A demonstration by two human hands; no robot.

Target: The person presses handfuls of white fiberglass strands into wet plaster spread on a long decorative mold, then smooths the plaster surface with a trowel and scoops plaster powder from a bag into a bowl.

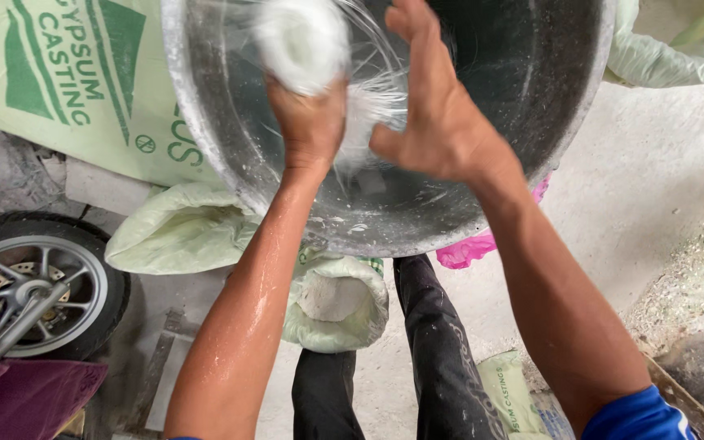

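The left hand [310, 122] grips a white fibre wad [303, 37] inside the tilted metal basin [205, 138], while the right hand [437, 106], fingers spread, teases its strands apart

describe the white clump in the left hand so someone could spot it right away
Find the big grey basin at the top. Inside it, the left hand grips a white fibre clump, with the right hand beside it. It is the only fluffy, stringy white mass there.
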